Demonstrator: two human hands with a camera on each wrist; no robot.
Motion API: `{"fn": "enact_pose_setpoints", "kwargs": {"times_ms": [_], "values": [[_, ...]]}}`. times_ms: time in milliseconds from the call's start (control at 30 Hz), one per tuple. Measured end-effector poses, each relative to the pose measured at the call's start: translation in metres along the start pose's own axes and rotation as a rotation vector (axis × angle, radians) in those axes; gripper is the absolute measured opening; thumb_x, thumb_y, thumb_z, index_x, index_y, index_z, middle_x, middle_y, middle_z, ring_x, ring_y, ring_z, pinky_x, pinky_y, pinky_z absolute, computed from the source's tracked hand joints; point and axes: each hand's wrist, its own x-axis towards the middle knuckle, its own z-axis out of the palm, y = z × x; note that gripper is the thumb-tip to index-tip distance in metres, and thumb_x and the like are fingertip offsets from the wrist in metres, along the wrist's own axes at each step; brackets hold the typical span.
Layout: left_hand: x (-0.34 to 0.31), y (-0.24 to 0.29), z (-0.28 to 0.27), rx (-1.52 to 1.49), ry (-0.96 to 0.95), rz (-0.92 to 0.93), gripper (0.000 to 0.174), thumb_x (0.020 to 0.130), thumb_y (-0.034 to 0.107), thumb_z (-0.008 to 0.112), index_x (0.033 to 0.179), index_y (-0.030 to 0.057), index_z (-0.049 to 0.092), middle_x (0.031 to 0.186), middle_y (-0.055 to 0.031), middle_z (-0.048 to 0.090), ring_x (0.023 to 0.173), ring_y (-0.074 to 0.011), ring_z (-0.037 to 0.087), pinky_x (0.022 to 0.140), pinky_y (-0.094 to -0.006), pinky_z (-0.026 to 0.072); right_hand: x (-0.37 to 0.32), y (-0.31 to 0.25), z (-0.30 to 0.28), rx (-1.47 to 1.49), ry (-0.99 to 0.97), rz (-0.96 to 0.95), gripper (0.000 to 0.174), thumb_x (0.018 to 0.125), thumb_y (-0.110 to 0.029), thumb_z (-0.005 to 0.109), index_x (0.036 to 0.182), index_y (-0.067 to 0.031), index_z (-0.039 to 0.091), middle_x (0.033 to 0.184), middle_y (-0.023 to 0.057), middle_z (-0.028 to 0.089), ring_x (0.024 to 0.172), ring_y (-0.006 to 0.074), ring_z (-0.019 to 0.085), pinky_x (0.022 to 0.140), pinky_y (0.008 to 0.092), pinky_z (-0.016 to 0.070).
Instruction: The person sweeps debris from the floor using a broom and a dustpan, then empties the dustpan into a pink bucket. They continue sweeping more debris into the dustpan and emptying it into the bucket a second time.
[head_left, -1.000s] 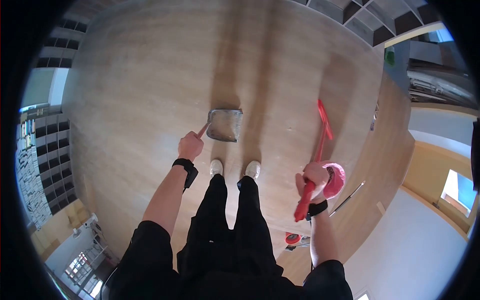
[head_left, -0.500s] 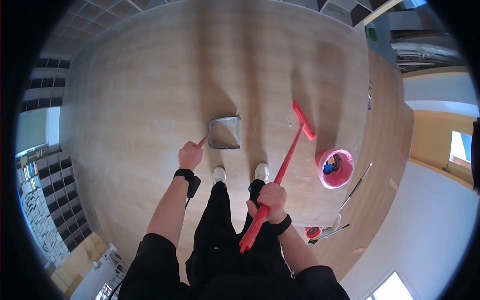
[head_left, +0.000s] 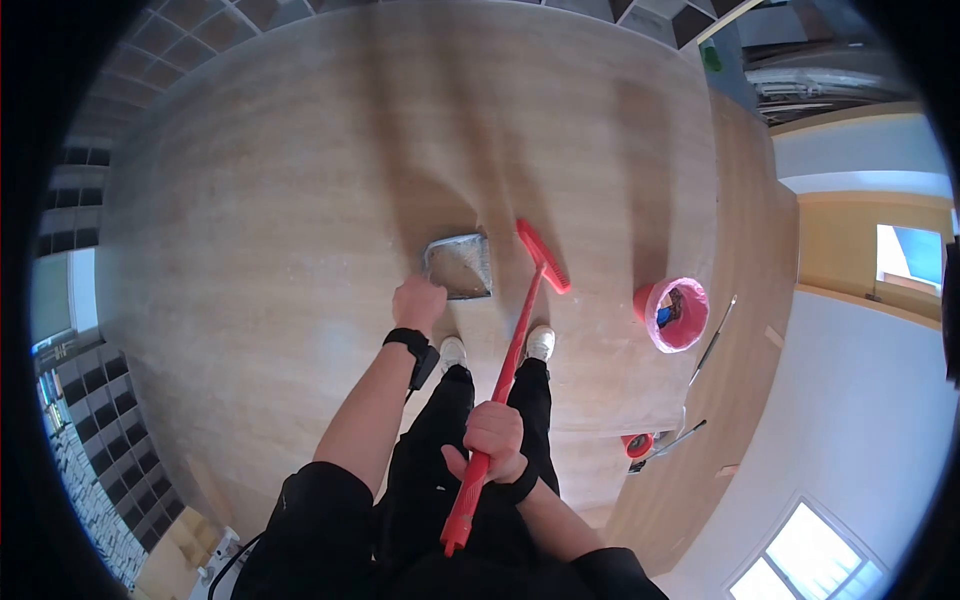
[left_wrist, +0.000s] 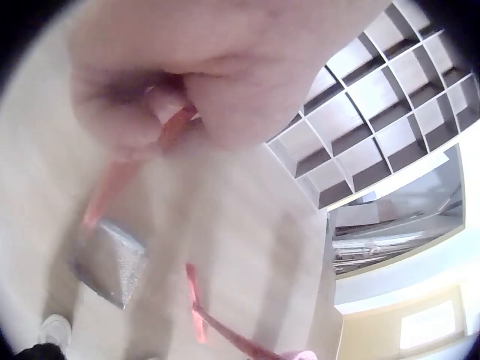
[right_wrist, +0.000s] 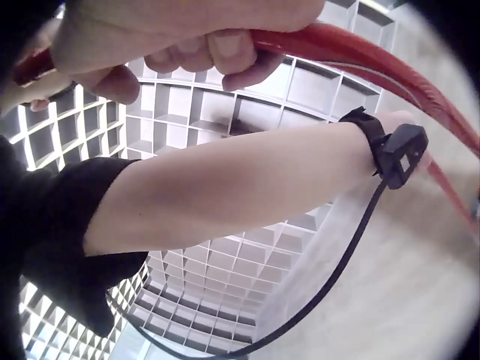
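My left hand (head_left: 419, 305) grips the red handle (left_wrist: 112, 191) of a long-handled dustpan (head_left: 460, 267), whose pan is close over the floor ahead of my feet, its mouth facing right. Some dust shows in the pan. In my right hand (head_left: 494, 434) is the red shaft of a broom (head_left: 518, 330). The broom's red head (head_left: 543, 257) is down at the floor, just right of the dustpan and apart from it. In the right wrist view, the fingers (right_wrist: 232, 52) curl round the red shaft.
A red bucket with a pink liner (head_left: 678, 315) and some rubbish inside stands to the right. Beyond it lies a thin rod (head_left: 712, 340) on the floor, with a red round object (head_left: 637, 444) nearer me. Cubby shelves (head_left: 90, 400) line the left side.
My right hand has swung the broom leftward, away from the bucket and towards the dustpan. My left hand still holds the dustpan, with little movement.
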Motion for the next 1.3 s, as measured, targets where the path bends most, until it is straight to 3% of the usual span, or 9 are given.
{"fn": "enact_pose_setpoints", "kwargs": {"times_ms": [167, 400, 500, 667, 733, 833, 867, 933, 1300], "values": [[-0.009, 0.011, 0.000, -0.033, -0.016, 0.057, 0.030, 0.072, 0.023, 0.050, 0.088, -0.0008, 0.057, 0.093, -0.0223, 0.057, 0.088, -0.0373, 0.055, 0.078, -0.0425, 0.0439, -0.004, -0.019, 0.018, 0.012, -0.028, 0.011, 0.030, 0.051, -0.008, 0.065, 0.047, -0.0085, 0.035, 0.045, 0.0055, 0.035, 0.038, 0.0220, 0.039, 0.038, 0.0287, 0.0297], [-0.019, 0.023, 0.000, -0.087, -0.046, 0.018, 0.033, 0.070, 0.019, 0.051, 0.097, -0.0009, 0.054, 0.097, -0.0221, 0.057, 0.092, -0.0358, 0.054, 0.081, -0.0409, 0.0433, 0.002, -0.034, 0.030, 0.066, -0.010, 0.024, 0.026, 0.052, -0.007, 0.064, 0.048, -0.0078, 0.038, 0.047, 0.0062, 0.038, 0.040, 0.0211, 0.042, 0.039, 0.0278, 0.0338], [-0.019, 0.024, -0.001, -0.047, -0.114, 0.036, 0.034, 0.071, 0.019, 0.050, 0.099, -0.0004, 0.053, 0.097, -0.0216, 0.057, 0.092, -0.0358, 0.054, 0.082, -0.0405, 0.0432, 0.002, -0.038, 0.042, 0.083, 0.033, 0.050, 0.025, 0.049, -0.007, 0.064, 0.048, -0.0079, 0.039, 0.045, 0.0046, 0.039, 0.041, 0.0212, 0.045, 0.046, 0.0280, 0.0424], [-0.016, 0.024, -0.005, -0.084, -0.096, 0.073, 0.033, 0.071, 0.020, 0.048, 0.098, 0.0003, 0.055, 0.098, -0.0210, 0.057, 0.092, -0.0361, 0.054, 0.083, -0.0403, 0.0427, 0.005, -0.044, 0.044, 0.080, 0.075, 0.069, 0.024, 0.049, -0.007, 0.063, 0.048, -0.0077, 0.039, 0.045, 0.0047, 0.039, 0.040, 0.0211, 0.045, 0.047, 0.0279, 0.0434], [-0.009, 0.021, 0.001, -0.023, -0.156, 0.045, 0.033, 0.071, 0.020, 0.048, 0.097, 0.0003, 0.055, 0.099, -0.0219, 0.056, 0.095, -0.0358, 0.053, 0.084, -0.0401, 0.0419, 0.005, -0.046, 0.047, 0.146, 0.114, 0.033, 0.026, 0.051, -0.008, 0.064, 0.049, -0.0073, 0.039, 0.047, 0.0061, 0.038, 0.041, 0.0218, 0.043, 0.041, 0.0285, 0.0359], [-0.009, 0.015, 0.006, -0.036, -0.086, 0.077, 0.033, 0.071, 0.020, 0.046, 0.097, 0.0007, 0.056, 0.100, -0.0226, 0.055, 0.095, -0.0359, 0.052, 0.084, -0.0404, 0.0418, 0.003, -0.051, 0.049, 0.169, 0.126, 0.040, 0.025, 0.050, -0.007, 0.064, 0.048, -0.0074, 0.039, 0.047, 0.0060, 0.038, 0.040, 0.0220, 0.042, 0.040, 0.0285, 0.0346], [-0.010, 0.016, 0.007, -0.036, -0.084, 0.083, 0.033, 0.071, 0.020, 0.046, 0.097, 0.0007, 0.056, 0.100, -0.0226, 0.055, 0.095, -0.0359, 0.052, 0.084, -0.0404, 0.0418, 0.002, -0.052, 0.048, 0.166, 0.130, 0.036, 0.025, 0.050, -0.007, 0.064, 0.048, -0.0074, 0.039, 0.047, 0.0060, 0.038, 0.040, 0.0220, 0.042, 0.040, 0.0285, 0.0346], [-0.013, 0.017, 0.005, -0.049, -0.074, 0.062, 0.033, 0.072, 0.021, 0.045, 0.095, 0.0007, 0.056, 0.098, -0.0228, 0.056, 0.093, -0.0365, 0.053, 0.082, -0.0410, 0.0425, -0.001, -0.054, 0.046, 0.155, 0.100, 0.069, 0.023, 0.050, -0.007, 0.064, 0.049, -0.0070, 0.041, 0.046, 0.0054, 0.041, 0.041, 0.0217, 0.046, 0.048, 0.0283, 0.0441], [0.000, 0.002, 0.003, -0.028, -0.096, 0.068, 0.034, 0.074, 0.026, 0.046, 0.091, -0.0012, 0.057, 0.095, -0.0237, 0.056, 0.092, -0.0373, 0.053, 0.081, -0.0417, 0.0431, -0.009, -0.067, 0.015, 0.222, 0.036, 0.021, 0.023, 0.052, -0.006, 0.060, 0.048, -0.0065, 0.038, 0.047, 0.0067, 0.039, 0.043, 0.0235, 0.045, 0.044, 0.0300, 0.0396]]}}
